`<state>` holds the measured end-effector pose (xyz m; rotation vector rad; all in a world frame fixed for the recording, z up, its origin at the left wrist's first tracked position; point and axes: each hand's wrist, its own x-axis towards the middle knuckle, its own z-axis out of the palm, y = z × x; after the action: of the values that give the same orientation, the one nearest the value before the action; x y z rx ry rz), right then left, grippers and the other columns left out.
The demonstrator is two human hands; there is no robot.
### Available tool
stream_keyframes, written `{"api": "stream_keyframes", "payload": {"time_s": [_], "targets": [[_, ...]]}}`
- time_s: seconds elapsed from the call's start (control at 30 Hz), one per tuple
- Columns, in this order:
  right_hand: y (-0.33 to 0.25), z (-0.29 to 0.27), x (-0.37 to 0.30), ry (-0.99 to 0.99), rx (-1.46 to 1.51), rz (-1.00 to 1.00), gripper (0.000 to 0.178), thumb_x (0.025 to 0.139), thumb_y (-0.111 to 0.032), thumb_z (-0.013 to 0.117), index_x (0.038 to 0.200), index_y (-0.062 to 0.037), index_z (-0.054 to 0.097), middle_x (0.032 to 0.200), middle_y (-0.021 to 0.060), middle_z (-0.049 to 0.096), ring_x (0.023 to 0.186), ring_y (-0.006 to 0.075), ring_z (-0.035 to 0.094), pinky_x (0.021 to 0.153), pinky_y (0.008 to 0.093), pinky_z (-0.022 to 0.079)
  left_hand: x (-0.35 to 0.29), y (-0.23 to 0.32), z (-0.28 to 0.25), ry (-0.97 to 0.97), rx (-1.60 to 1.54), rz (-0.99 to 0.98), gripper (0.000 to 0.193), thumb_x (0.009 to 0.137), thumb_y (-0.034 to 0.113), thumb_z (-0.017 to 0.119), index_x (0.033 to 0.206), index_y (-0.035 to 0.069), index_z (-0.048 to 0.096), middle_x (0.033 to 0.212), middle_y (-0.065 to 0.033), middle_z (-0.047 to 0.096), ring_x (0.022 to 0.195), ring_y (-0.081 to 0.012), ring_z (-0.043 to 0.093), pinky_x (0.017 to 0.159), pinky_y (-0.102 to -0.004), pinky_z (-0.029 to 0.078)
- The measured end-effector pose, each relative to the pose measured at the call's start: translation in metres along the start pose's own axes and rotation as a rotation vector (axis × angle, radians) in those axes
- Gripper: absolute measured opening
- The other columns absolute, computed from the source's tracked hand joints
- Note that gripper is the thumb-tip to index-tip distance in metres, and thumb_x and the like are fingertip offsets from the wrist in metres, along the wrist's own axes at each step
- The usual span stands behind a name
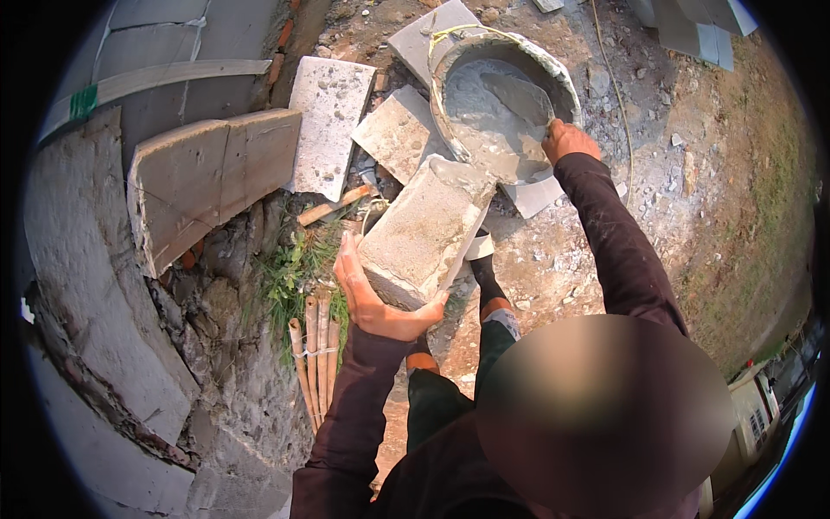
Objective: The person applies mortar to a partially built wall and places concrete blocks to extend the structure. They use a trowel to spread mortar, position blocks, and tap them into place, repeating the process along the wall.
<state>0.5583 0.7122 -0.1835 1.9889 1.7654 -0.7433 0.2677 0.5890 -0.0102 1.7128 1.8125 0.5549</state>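
Note:
My left hand cups the near end of a light grey concrete block, fingers along its left side and thumb under the near right corner. The block is tilted, and wet mortar coats its far end. My right hand is closed at the right rim of a round bucket of wet grey mortar. It grips what looks like a trowel, its mortar-smeared blade between the bucket and the block's far end. The fist hides the handle.
Loose concrete blocks lie left of the bucket. A curved wall of blocks stands at the left. Tied bamboo poles and green weeds are by my left forearm. A thin cord crosses the rubble-strewn ground.

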Motion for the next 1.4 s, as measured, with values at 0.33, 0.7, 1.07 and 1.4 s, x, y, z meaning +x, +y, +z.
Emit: {"api": "stream_keyframes", "payload": {"time_s": [0.33,0.7,1.07,1.4], "targets": [[0.014,0.005,-0.035,-0.361,0.695,-0.03,0.033,0.07,-0.027,0.063,0.082,0.0039,0.063,0.064,0.0105,0.059,0.059,0.0174,0.058,0.06,0.0319,0.048,0.002,-0.034,-0.016,0.008,-0.143,0.097,0.113,0.044,0.022,0.081,0.133,-0.005,0.016,0.126,-0.0289,0.03,0.113,-0.0416,0.036,0.094,-0.0486,0.033],[0.009,-0.232,-0.171,-0.055,0.324,-0.497,0.026,0.067,-0.016,0.065,0.088,-0.0008,0.061,0.067,0.0087,0.055,0.058,0.0176,0.054,0.053,0.0301,0.044,0.038,0.036,-0.066,-0.019,-0.358,0.346,0.121,0.042,0.015,0.077,0.136,-0.002,0.002,0.122,-0.0214,0.034,0.11,-0.0293,0.042,0.095,-0.0376,0.033],[-0.027,-0.31,-0.282,1.045,0.05,-0.835,0.038,0.057,-0.003,0.07,0.092,-0.004,0.056,0.088,0.0089,0.057,0.076,0.0251,0.056,0.061,0.0341,0.045,0.013,0.156,-0.209,0.198,-0.641,0.515,0.127,0.045,0.022,0.078,0.138,0.005,-0.007,0.125,-0.0223,0.031,0.111,-0.03,0.041,0.096,-0.0373,0.033],[-0.038,-0.311,-0.307,1.267,0.297,-0.696,0.036,0.059,-0.004,0.071,0.092,-0.0056,0.056,0.092,0.0097,0.056,0.083,0.0286,0.056,0.069,0.0367,0.045,-0.033,0.205,-0.286,0.484,-0.494,0.545,0.122,0.047,0.024,0.075,0.138,0.002,-0.005,0.124,-0.022,0.032,0.109,-0.0296,0.043,0.095,-0.0374,0.035]]}}
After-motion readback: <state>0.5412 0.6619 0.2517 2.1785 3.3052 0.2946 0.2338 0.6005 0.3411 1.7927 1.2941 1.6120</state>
